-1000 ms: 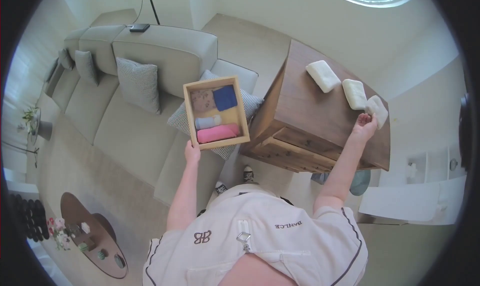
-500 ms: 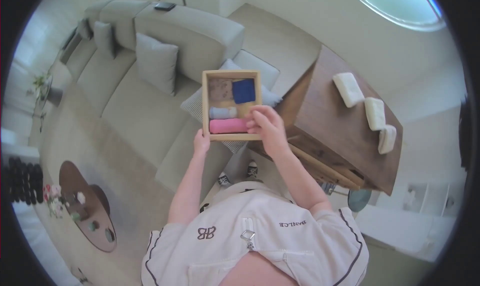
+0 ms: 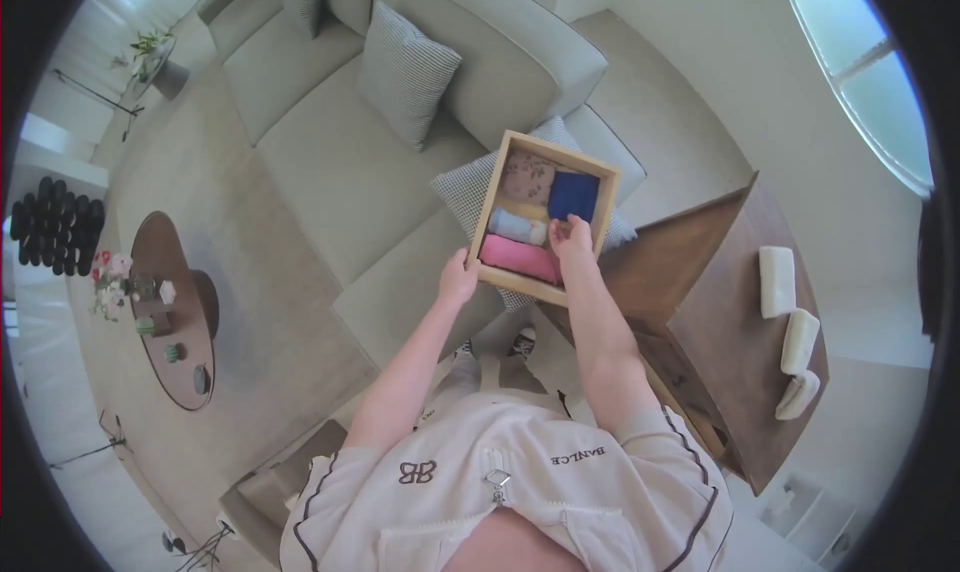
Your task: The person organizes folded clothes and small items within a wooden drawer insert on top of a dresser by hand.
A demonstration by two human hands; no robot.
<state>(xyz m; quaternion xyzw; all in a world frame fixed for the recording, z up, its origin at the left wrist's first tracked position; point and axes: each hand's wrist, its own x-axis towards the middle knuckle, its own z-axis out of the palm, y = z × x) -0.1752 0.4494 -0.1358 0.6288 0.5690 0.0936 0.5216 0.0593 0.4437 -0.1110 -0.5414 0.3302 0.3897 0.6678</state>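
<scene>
left hand point(image 3: 458, 280) clamped on wooden box point(image 3: 487, 212), right hand point(image 3: 573, 240) near blue cloth point(image 3: 573, 195), grip unclear.

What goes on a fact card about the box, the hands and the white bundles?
Box: wooden, open on top
Inside: patterned cloth, dark blue cloth, light blue roll, pink roll
Left hand: holds the box's near left corner
Right hand: over the box, near the light blue roll; can't tell if touching
White bundles: three, on the wooden cabinet

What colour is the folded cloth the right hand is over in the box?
Dark blue; the cloth shows best in the head view.
</scene>
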